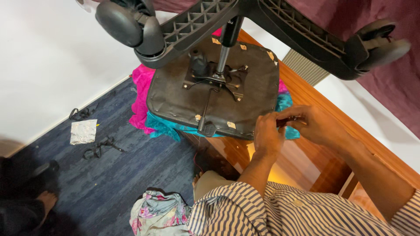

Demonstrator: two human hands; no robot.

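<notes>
An office chair lies upside down on the wooden surface, its black seat underside facing up on pink and teal cloth, castor legs nearest the camera. At the seat's near right edge, the left hand and right hand meet, fingers pinched together on a small dark part too small to identify. On the blue carpet lie a foil piece and black straps.
</notes>
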